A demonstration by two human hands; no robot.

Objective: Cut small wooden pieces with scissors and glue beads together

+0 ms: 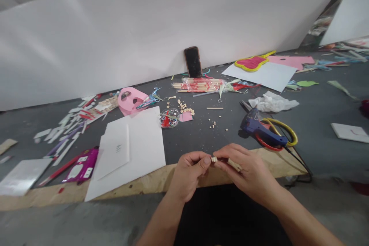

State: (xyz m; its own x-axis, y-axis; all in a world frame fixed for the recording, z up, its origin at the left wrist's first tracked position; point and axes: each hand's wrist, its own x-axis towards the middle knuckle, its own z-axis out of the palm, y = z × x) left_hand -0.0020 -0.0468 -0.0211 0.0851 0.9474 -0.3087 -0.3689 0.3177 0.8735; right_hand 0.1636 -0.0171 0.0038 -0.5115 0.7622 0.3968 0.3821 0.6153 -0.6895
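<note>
Near the table's front edge, my left hand point(190, 173) pinches one end of a small pale piece point(214, 159), with thumb and forefinger pressed together. Its other end is in the fingers of my right hand point(245, 167), and a pale strip point(235, 164) shows between those fingers. Just beyond the hands, small cream-coloured bits point(213, 125) lie scattered on the dark tabletop, with a thin wooden stick point(215, 108) behind them. A blue glue gun point(263, 128) lies to the right of my right hand, over scissors with red and yellow handles point(291, 132).
White sheets point(147, 138) and a purple packet point(82, 165) lie at the left. Farther back are a round bead tray point(169, 118), a pink mask shape point(131, 100), bundled sticks point(201, 84) and a phone point(193, 62) leaning on the white board. Crumpled tissue point(273, 102) lies beyond the glue gun.
</note>
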